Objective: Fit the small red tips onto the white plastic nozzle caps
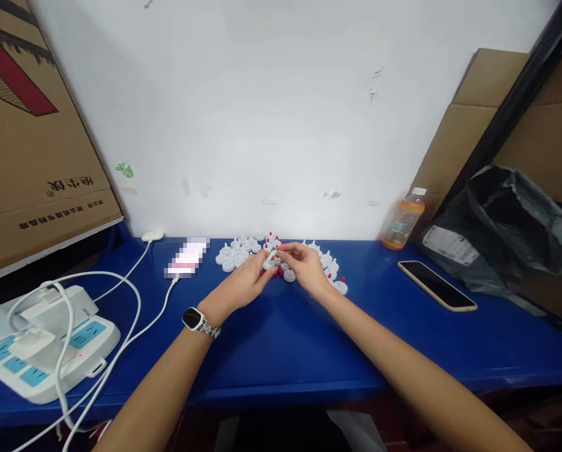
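My left hand, with a watch on its wrist, has its fingers closed around a white nozzle cap whose spout leans up and to the right. At that spout, the thumb and forefinger of my right hand are pinched together. Whatever lies between those right fingertips is too small to make out. Loose white nozzle caps are heaped beside my left hand. Small red tips lie beneath both hands. To the right, more white caps, some with red tips, surround a white cap near the pile's edge.
A power strip with white cables and a lit, blurred phone are on the left of the blue table. At the right are an orange drink bottle, a dark phone and a black plastic bag. Cardboard boxes flank both sides.
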The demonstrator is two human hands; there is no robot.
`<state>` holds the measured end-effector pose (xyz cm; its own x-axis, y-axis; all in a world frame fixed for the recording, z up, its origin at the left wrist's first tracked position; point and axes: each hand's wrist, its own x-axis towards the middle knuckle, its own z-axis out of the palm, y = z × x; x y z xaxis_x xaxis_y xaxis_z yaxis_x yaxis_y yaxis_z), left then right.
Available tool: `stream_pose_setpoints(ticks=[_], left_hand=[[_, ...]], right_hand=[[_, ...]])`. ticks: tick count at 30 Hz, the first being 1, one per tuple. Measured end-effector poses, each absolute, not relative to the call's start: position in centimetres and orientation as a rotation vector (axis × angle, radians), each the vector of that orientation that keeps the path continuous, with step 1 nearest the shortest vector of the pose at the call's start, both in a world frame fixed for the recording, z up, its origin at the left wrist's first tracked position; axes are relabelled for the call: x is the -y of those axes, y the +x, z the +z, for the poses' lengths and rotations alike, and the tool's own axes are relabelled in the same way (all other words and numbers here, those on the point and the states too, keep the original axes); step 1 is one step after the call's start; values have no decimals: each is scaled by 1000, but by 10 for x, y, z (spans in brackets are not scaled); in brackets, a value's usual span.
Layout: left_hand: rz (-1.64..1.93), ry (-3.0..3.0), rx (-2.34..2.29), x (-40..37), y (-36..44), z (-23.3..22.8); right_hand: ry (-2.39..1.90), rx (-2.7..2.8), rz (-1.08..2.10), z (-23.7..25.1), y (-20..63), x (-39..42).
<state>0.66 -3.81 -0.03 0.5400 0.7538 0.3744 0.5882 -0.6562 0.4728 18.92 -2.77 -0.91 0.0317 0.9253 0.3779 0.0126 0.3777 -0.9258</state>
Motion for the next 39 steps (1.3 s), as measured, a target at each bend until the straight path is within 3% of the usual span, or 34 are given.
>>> stream_pose_setpoints(ticks=[26, 32, 36, 39], left_hand=[[895, 2573, -1103, 43, 5, 6], [1133, 2488, -1371, 20, -24, 3], [1059, 2464, -1407, 17, -32, 3], [976, 2475, -1409, 21, -29, 3]], right_hand=[[-800, 1569, 987, 11, 184, 27], [-1068, 1703, 550, 24, 183, -45], [-1385, 1944, 206, 19, 172, -93], [-1464, 2070, 117, 10, 162, -114]])
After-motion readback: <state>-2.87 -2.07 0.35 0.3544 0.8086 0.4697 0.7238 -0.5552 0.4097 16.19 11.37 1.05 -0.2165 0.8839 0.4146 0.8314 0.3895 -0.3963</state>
